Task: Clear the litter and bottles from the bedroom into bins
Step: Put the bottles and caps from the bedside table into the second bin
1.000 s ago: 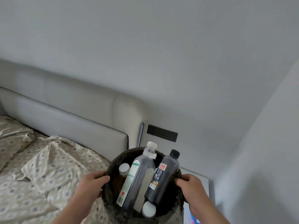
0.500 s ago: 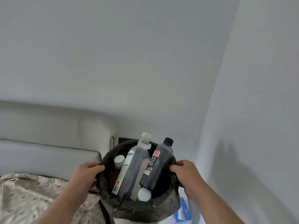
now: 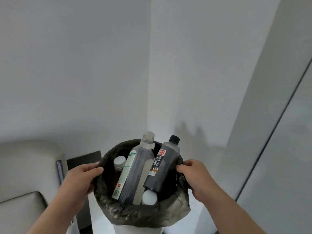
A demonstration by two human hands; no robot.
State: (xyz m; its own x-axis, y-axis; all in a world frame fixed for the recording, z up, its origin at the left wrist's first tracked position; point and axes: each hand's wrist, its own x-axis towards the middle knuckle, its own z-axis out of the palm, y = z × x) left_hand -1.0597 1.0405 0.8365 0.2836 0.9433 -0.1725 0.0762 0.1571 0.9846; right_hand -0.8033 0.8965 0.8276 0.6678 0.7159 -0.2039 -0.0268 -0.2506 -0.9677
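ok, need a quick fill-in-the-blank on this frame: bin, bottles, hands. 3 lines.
1. The left hand and right hand grip the rim of the round bin, whose plastic liner is ____.
2. The tall clear plastic bottle with the green-and-white label leans to the ____ of the dark plastic bottle with the black cap.
3. The short brown bottle beside the left hand has a ____ cap.

Missing words: black; left; white.
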